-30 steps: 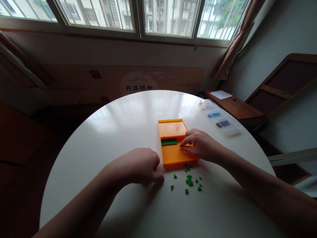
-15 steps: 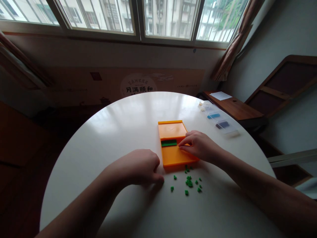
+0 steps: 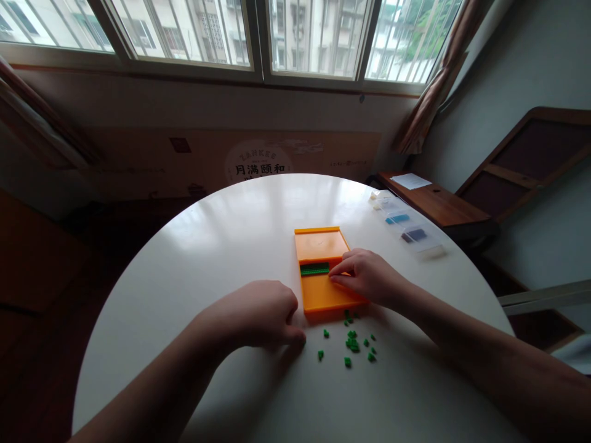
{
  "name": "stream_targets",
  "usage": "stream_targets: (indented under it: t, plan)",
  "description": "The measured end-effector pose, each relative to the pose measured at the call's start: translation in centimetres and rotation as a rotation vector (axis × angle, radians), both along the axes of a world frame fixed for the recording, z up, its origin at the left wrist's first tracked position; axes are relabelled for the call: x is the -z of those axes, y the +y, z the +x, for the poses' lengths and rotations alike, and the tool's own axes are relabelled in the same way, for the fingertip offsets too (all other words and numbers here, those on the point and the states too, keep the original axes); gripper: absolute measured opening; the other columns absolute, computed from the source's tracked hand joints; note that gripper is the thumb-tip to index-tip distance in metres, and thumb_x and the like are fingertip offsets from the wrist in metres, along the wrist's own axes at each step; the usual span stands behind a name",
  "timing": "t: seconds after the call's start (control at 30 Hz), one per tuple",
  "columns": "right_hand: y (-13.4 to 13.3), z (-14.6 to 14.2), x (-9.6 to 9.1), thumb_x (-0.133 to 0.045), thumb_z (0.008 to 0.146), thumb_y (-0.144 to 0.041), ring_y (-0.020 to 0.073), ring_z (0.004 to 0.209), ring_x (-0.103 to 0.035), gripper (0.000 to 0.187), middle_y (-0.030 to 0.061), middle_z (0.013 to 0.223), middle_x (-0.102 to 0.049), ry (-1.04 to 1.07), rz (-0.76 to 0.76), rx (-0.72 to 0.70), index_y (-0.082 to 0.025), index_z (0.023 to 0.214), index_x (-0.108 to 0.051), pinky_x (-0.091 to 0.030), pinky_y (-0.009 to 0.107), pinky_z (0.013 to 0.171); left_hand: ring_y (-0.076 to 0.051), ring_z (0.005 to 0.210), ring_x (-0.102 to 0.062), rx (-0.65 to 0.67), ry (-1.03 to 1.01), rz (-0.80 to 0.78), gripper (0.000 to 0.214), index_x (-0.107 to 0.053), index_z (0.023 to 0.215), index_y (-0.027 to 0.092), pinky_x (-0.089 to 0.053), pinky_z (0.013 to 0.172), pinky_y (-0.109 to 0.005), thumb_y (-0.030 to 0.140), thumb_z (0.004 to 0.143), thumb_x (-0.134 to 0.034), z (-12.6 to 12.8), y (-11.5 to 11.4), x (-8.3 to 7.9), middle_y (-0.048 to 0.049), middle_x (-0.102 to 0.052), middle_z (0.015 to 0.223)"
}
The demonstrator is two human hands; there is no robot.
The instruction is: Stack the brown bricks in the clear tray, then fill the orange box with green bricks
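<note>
An orange tray (image 3: 325,298) with a raised flat panel at its far end lies on the white round table. Against the divider, small green blocks (image 3: 314,269) stand packed in rows. My right hand (image 3: 364,271) reaches into the tray from the right, thumb and fingertips pinched at the right end of those rows. What it pinches is hidden. My left hand (image 3: 270,314) is curled on the table just left of the tray, its thumb near the tabletop. Its fingertips are hidden, and anything in them cannot be seen. Loose green blocks (image 3: 352,343) lie scattered in front of the tray.
A clear compartment case (image 3: 427,246) with blue and dark pieces sits at the right edge of the white table (image 3: 194,258). Beyond it is a wooden side table (image 3: 447,206) with a paper sheet (image 3: 410,180). Windows and a printed panel stand behind.
My right hand's fingertips have shifted slightly left, up to the end of the green rows. My left hand stays in nearly the same place. The view has tilted a little.
</note>
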State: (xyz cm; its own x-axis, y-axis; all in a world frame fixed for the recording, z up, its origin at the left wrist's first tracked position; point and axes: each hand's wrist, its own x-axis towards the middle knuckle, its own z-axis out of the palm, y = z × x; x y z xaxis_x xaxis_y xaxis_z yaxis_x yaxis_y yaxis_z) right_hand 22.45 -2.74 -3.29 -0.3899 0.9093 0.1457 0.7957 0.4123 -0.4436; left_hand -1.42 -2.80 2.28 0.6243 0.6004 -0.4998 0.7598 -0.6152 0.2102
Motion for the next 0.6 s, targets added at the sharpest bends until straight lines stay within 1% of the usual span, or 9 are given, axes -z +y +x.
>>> stream_targets:
  t: [0.17,0.37,0.6]
  plan:
    - [-0.1,0.3,-0.3,-0.063,0.085,-0.026,0.0200,0.087,-0.063,0.018,0.0014,0.091,-0.075,-0.038,0.007,-0.006,-0.028,0.092,-0.079,-0.047,0.033,0.081,-0.016,0.054,-0.052,0.011,-0.013,-0.008,0.036,-0.066,0.066,0.020,-0.034,0.048,-0.028,0.054,0.074,-0.055,-0.1,0.1,0.0,-0.0044,-0.067,0.067]
    - [-0.2,0.9,-1.1,-0.062,0.086,-0.025,0.0206,0.087,-0.062,0.019,0.0015,0.094,-0.075,-0.155,0.009,0.002,-0.029,0.093,-0.079,-0.046,0.034,0.082,-0.016,0.054,-0.052,0.005,-0.020,-0.012,0.037,-0.066,0.066,0.020,-0.035,0.047,-0.028,0.054,0.073,-0.056,-0.3,0.2,0.3,-0.0039,-0.067,0.067]
    - [-0.5,1.3,-2.1,-0.062,0.086,-0.020,0.0192,0.081,-0.060,0.019,0.0014,0.082,-0.072,-0.230,0.081,0.023,-0.027,0.087,-0.079,-0.044,0.031,0.075,-0.015,0.052,-0.051,0.015,-0.019,-0.005,0.035,-0.065,0.065,0.021,-0.033,0.045,-0.027,0.054,0.073,-0.056,-0.2,0.2,0.4,-0.0023,-0.065,0.065]
